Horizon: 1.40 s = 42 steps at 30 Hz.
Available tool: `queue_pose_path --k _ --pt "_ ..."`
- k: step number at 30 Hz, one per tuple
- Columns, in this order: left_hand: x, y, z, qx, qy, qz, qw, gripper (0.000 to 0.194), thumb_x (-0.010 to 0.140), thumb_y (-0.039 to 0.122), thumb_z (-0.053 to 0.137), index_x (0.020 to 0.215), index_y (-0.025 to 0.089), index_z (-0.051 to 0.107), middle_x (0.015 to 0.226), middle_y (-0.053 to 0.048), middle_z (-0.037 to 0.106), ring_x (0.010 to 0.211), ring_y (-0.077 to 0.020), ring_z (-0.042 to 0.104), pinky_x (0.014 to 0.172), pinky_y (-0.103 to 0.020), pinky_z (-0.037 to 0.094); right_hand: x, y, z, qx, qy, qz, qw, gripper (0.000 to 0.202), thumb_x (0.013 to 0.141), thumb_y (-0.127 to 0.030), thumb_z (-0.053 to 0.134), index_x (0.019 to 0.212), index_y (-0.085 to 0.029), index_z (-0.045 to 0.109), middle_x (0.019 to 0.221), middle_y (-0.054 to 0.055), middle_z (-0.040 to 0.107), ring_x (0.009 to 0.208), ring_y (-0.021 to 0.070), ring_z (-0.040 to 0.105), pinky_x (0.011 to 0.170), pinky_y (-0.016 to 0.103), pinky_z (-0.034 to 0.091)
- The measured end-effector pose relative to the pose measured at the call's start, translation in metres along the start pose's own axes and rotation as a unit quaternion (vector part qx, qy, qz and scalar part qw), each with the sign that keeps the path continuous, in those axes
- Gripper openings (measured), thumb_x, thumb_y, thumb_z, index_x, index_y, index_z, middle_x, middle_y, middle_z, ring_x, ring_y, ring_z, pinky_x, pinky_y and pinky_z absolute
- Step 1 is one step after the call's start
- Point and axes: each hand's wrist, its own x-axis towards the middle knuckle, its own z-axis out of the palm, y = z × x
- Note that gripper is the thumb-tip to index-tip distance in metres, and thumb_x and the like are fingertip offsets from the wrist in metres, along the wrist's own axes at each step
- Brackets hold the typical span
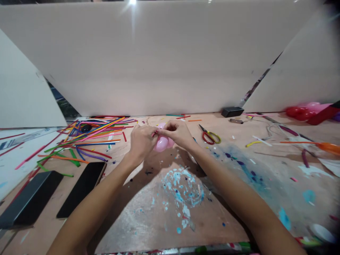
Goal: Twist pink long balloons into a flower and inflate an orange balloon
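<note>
A small cluster of pink balloon (161,144) bubbles hangs between my two hands, above the middle of the table. My left hand (142,142) is closed, its thumb and fingers pinched together at the cluster's upper left side. From the other side my right hand (177,134) pinches in at the same spot, fingers bent and closed. A small dark red piece (155,132) shows between the fingertips; whether it is part of another balloon I cannot tell. The fingers hide where the bubbles join.
Uninflated long balloons (98,141) in many colours lie heaped at left, near a black phone (81,189) and a dark box (32,198). Scissors (209,136) with red and yellow handles lie right of my hands. A black block (232,112) stands by the white back panel (164,63); inflated red balloons (300,112) sit far right.
</note>
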Motion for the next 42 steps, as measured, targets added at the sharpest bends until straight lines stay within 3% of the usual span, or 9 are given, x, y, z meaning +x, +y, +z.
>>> queue_pose_path --k 4,7,10,15,21,26,29,35,42 --pt "-0.003 0.001 0.003 0.068 0.086 0.054 0.993 0.020 0.084 0.018 0.058 0.070 0.021 0.072 0.064 -0.004 0.071 0.064 -0.0202 0.061 0.066 -0.035 0.032 0.001 0.002 0.006 0.069 -0.015 0.038 0.997 0.036 0.064 -0.049 0.081 0.075 -0.018 0.069 0.072 0.002 0.066 0.065 0.0137 0.055 0.060 0.028 0.043" --pt "-0.006 0.002 0.006 0.062 0.154 0.073 0.983 0.018 0.087 0.020 0.057 0.082 0.021 0.074 0.064 -0.003 0.071 0.061 -0.0183 0.060 0.064 -0.033 0.031 0.000 -0.004 0.008 0.048 0.009 -0.039 0.998 0.023 0.071 -0.041 0.079 0.082 -0.021 0.074 0.088 0.004 0.070 0.083 0.0180 0.062 0.079 0.034 0.049" --pt "-0.007 0.005 0.007 0.014 0.177 0.065 0.982 0.017 0.090 0.024 0.058 0.092 0.021 0.074 0.066 -0.002 0.071 0.060 -0.0158 0.059 0.062 -0.031 0.032 -0.004 -0.012 0.008 -0.013 0.059 -0.127 0.990 0.014 0.079 -0.036 0.074 0.087 -0.025 0.076 0.100 0.005 0.069 0.100 0.0202 0.061 0.096 0.039 0.045" --pt "-0.007 0.014 0.003 -0.038 0.159 0.022 0.986 0.024 0.089 0.029 0.060 0.108 0.022 0.073 0.063 -0.001 0.069 0.056 -0.0147 0.056 0.059 -0.028 0.033 -0.008 -0.019 0.007 -0.023 0.054 -0.164 0.985 0.013 0.085 -0.036 0.069 0.088 -0.025 0.075 0.094 0.002 0.071 0.095 0.0184 0.063 0.091 0.035 0.045" --pt "-0.006 0.019 -0.004 -0.082 0.052 -0.013 0.995 0.033 0.087 0.030 0.062 0.118 0.025 0.069 0.067 0.000 0.071 0.051 -0.0133 0.054 0.056 -0.026 0.035 -0.009 -0.021 0.003 -0.071 0.054 -0.195 0.977 0.024 0.088 -0.031 0.061 0.066 -0.020 0.058 0.073 0.000 0.062 0.075 0.0153 0.054 0.076 0.031 0.041" --pt "-0.002 0.009 -0.014 0.034 -0.011 0.066 0.997 0.025 0.094 0.036 0.052 0.096 0.021 0.073 0.075 -0.007 0.073 0.067 -0.0218 0.061 0.063 -0.033 0.037 -0.007 -0.011 0.002 -0.059 0.037 -0.137 0.988 0.024 0.085 -0.030 0.057 0.064 -0.019 0.052 0.066 -0.002 0.051 0.066 0.0134 0.045 0.065 0.028 0.034" --pt "0.001 0.000 -0.019 0.045 -0.026 0.147 0.988 0.024 0.094 0.029 0.050 0.098 0.019 0.071 0.090 -0.008 0.075 0.084 -0.0241 0.061 0.074 -0.037 0.040 -0.006 -0.005 0.003 -0.019 0.029 -0.092 0.995 0.023 0.082 -0.028 0.056 0.062 -0.020 0.047 0.063 -0.003 0.046 0.063 0.0124 0.042 0.061 0.027 0.032" --pt "0.005 -0.013 -0.025 0.037 0.021 0.235 0.971 0.020 0.093 0.022 0.055 0.085 0.020 0.073 0.087 -0.003 0.075 0.085 -0.0212 0.059 0.076 -0.035 0.041 -0.005 -0.012 0.001 -0.052 -0.003 -0.025 0.998 0.019 0.072 -0.027 0.054 0.057 -0.021 0.042 0.059 -0.004 0.041 0.060 0.0120 0.038 0.058 0.027 0.028" --pt "0.005 -0.014 -0.020 0.073 0.069 0.343 0.934 0.018 0.095 0.018 0.053 0.090 0.019 0.071 0.089 -0.003 0.074 0.085 -0.0197 0.057 0.078 -0.035 0.041 -0.004 -0.021 -0.019 -0.043 -0.206 0.064 0.975 0.021 0.071 -0.032 0.056 0.061 -0.019 0.043 0.062 -0.005 0.040 0.061 0.0105 0.036 0.056 0.025 0.027"
